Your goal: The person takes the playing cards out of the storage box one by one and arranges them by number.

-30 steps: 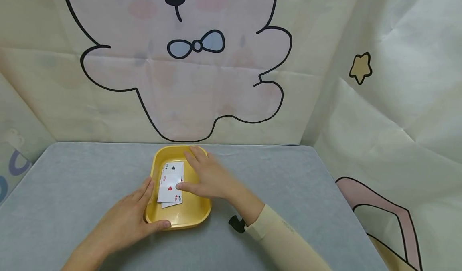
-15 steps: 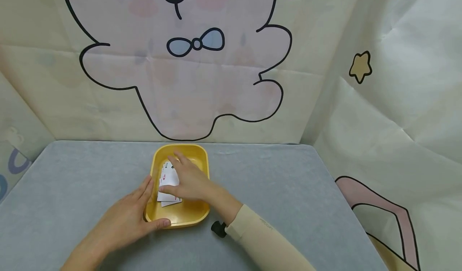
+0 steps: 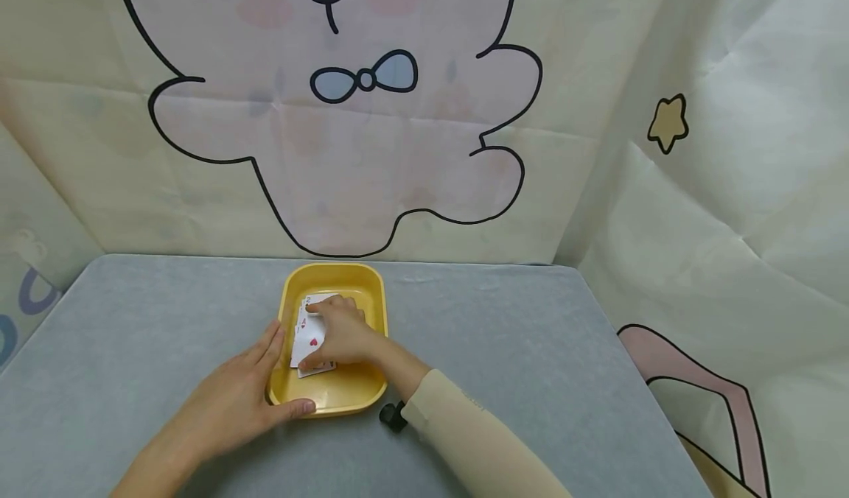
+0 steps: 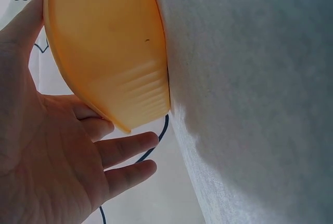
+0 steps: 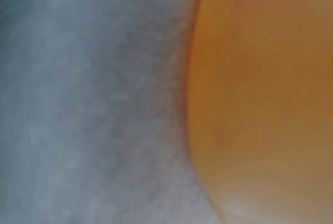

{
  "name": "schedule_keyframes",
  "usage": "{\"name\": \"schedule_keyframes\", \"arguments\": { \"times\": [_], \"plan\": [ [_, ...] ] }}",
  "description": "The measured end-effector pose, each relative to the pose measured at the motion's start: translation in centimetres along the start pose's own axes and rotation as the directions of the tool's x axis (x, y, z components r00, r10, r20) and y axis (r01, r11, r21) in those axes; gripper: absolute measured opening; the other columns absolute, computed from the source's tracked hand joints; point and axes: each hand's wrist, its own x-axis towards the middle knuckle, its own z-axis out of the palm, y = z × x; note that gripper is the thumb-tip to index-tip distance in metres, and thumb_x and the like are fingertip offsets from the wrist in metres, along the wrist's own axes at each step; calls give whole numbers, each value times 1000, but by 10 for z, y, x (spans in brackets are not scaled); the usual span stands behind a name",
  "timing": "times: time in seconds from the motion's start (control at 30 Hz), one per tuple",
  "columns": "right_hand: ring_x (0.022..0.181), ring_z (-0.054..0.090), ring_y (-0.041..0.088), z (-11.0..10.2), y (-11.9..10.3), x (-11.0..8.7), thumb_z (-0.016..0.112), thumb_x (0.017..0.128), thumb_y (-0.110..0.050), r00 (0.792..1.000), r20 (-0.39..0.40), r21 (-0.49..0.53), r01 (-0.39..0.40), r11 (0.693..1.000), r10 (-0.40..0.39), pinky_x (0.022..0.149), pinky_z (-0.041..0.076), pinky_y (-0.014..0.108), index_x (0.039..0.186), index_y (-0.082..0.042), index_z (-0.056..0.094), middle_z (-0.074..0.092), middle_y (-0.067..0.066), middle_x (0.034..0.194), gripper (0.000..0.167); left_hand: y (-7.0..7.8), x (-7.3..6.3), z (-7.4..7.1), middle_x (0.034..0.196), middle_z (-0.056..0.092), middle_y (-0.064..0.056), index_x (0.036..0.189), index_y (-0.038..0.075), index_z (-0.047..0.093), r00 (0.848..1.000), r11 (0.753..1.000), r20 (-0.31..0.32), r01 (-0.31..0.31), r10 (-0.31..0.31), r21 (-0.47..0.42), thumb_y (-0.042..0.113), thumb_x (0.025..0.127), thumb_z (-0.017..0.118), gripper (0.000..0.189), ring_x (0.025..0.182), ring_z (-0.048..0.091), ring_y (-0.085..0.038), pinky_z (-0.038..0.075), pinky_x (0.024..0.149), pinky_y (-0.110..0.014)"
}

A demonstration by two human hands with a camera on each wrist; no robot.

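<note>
Several playing cards (image 3: 309,336) lie in an overlapping stack inside a yellow tray (image 3: 332,395); a red four shows on top. My right hand (image 3: 345,336) reaches in over the tray's right side and grips the cards, its fingers bent at their far end and the thumb at their near end, hiding their right part. My left hand (image 3: 228,395) is at the tray's near left corner, fingers along the left wall and thumb on the near rim. In the left wrist view this hand's fingers (image 4: 127,148) are fairly straight, beside the tray's outer wall (image 4: 109,41).
A grey cloth (image 3: 504,351) covers the table around the tray. Behind the table's far edge hangs a pale backdrop (image 3: 371,181) printed with a cartoon bear. A black wrist device (image 3: 393,416) sits by the right sleeve (image 3: 471,439). The right wrist view shows only cloth and blurred yellow tray.
My right hand has moved left from the tray's right side onto the cards, and its fingers and thumb have bent in. The left hand stays on the tray.
</note>
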Motion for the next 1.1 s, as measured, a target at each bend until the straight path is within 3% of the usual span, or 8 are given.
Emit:
{"name": "schedule_keyframes", "arguments": {
  "times": [0.17,0.47,1.1],
  "plan": [
    [120,44,13,3,0,1,97,67,-54,1000,6,-75,21,997,-20,96,37,27,151,-20,57,53,-3,143,99,-1,-1,-1,168,28,-24,162,-5,27,1000,1000,0,4,-4,-11,80,83,67,123,140,48,-48,46,104,-63],
    [121,44,14,3,-2,0,95,70,-55,999,27,-134,32,991,-29,100,37,30,151,-20,57,52,-2,144,96,0,-1,-3,169,27,-24,163,-4,26,1000,1000,15,23,-23,-20,81,84,65,123,139,49,-48,47,102,-64],
    [121,44,14,0,-1,3,94,71,-56,1000,20,-121,6,993,-3,96,36,28,152,-19,54,53,-3,144,97,0,5,-7,168,27,-25,162,-6,27,999,1000,29,19,-18,-23,81,84,65,123,138,50,-49,48,102,-63]
  ]
}}
